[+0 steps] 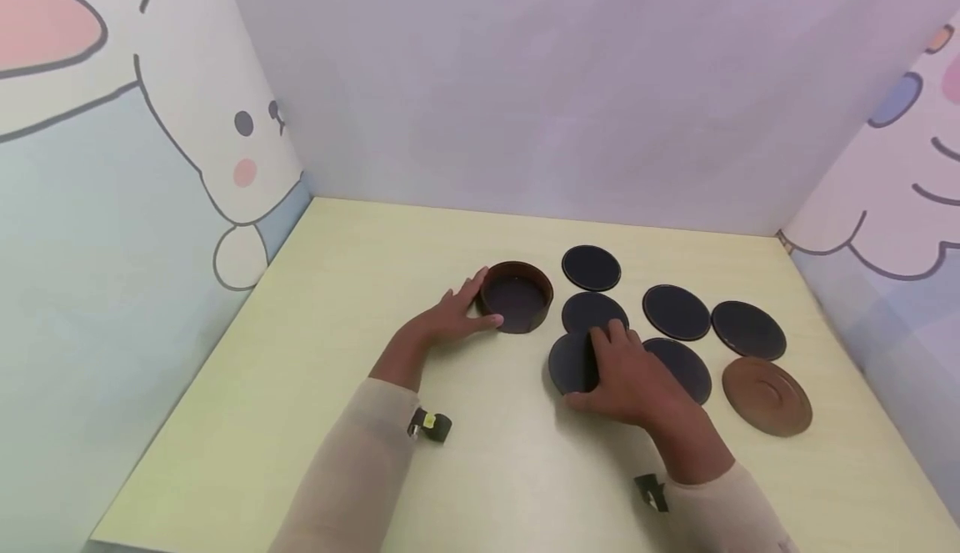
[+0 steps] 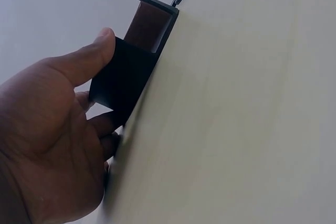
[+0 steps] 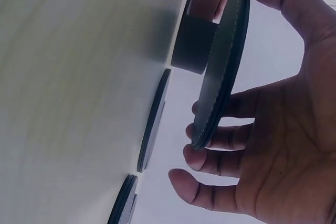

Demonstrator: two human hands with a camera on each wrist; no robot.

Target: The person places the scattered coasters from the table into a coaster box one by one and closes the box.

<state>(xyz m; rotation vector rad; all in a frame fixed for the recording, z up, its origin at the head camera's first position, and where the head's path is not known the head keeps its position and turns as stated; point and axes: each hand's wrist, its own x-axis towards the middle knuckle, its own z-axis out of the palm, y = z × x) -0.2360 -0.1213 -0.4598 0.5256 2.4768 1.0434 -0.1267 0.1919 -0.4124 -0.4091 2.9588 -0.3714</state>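
Observation:
My left hand (image 1: 455,317) grips the near left side of a round dark coaster holder (image 1: 542,313), thumb on one side and fingers on the other. The holder stands on the table, its brown inside visible through a gap in the wall. My right hand (image 1: 626,375) holds a round black coaster (image 1: 572,361) by its edges, between thumb and fingers. In the right wrist view this coaster (image 3: 223,72) is raised off the table and shows a stitched rim. Just behind it, another black coaster (image 1: 592,309) lies flat, partly covered.
Flat on the pale table (image 1: 337,286) lie more black coasters, one at the back (image 1: 591,268) and several to the right (image 1: 677,311). A brown disc (image 1: 767,396) with a ring mark lies at the far right. Walls (image 1: 525,103) enclose the back and sides.

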